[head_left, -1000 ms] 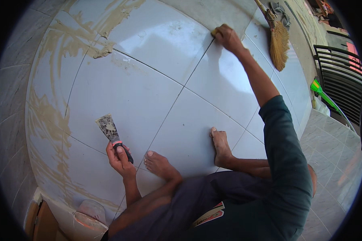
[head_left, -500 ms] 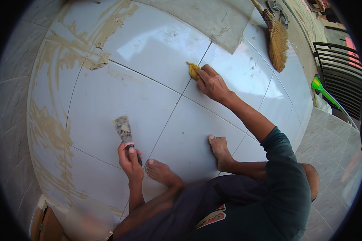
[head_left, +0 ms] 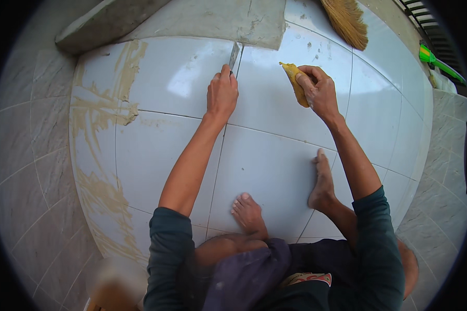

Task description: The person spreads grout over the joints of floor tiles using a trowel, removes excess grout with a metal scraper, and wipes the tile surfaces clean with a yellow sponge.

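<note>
While hands (head_left: pixel 222 97) (head_left: pixel 321 94) grip, scraper (head_left: pixel 235 55) left, cloth (head_left: pixel 293 78) right

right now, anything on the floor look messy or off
Yes: beige paste is smeared in ragged streaks over white tiles at the left, with a thick lump beside one joint; the tiles farther right look cleaner.

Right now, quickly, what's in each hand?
Left hand: closed, holding a scraper.
Right hand: closed, holding a yellow cloth.
</note>
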The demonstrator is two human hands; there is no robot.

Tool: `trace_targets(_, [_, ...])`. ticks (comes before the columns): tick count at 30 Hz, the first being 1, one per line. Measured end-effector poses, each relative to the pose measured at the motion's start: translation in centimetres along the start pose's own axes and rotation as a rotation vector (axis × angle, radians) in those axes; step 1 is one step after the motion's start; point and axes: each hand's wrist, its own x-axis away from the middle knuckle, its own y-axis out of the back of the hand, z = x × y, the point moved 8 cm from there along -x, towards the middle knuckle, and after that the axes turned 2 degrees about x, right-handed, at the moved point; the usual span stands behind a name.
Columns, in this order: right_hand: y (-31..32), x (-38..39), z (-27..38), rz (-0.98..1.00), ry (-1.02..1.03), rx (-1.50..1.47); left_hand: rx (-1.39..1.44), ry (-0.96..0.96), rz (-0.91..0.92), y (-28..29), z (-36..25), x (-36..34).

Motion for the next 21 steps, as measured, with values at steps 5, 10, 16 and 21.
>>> trace_targets(5, [0.0,1.4,-2.0,-0.048,-0.126,-0.151,-0.066,0.0,0.067,-0.4,-0.2,-3.0])
trace_targets(10, [-2.3,2.1,-2.7,-0.113,-0.227,-0.387,-0.047,-0.043,0.094,-1.8,-2.1,1.4])
trace_targets(16, [-4.5,3.7,-1.9,-0.181,-0.305,-0.602,-0.128,0.002,0.007,-0.7,-1.1,-1.3])
trace_targets(21, [-3.5,4.7,-2.9,-0.234,-0.377,-0.581,-0.1,-0.024,-0.01,-0.8,-0.8,0.5])
